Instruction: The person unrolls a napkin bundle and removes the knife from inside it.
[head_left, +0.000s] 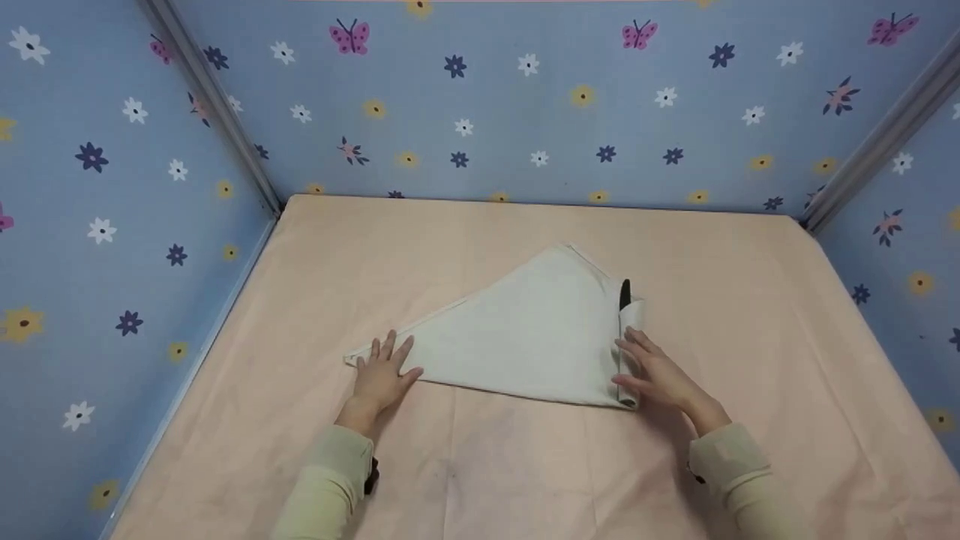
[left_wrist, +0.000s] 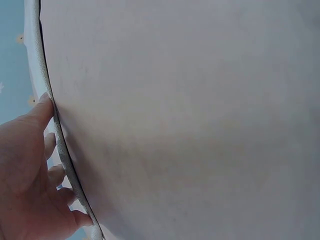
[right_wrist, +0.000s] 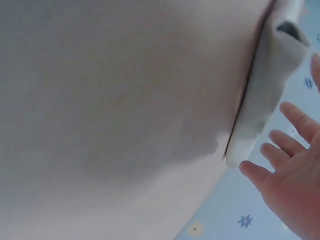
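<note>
A pale folded cloth [head_left: 517, 337] lies on the table, narrowing to a point at the left and rising to a corner at the back. Its right side is turned over into a narrow roll [head_left: 631, 322], and a dark narrow tip [head_left: 625, 292] shows at the roll's far end; what it belongs to cannot be told. My left hand [head_left: 380, 381] rests on the cloth's left end with fingers spread. At the roll, my right hand [head_left: 660, 375] has its fingers extended; in the right wrist view the fingers [right_wrist: 295, 120] look straight and grip nothing. Whether they touch the roll is unclear.
A peach-coloured covering [head_left: 517, 472] with creases spreads over the table. Blue panels [head_left: 495, 112] with flowers and butterflies stand at the back and both sides, joined by grey posts [head_left: 217, 105] at the corners.
</note>
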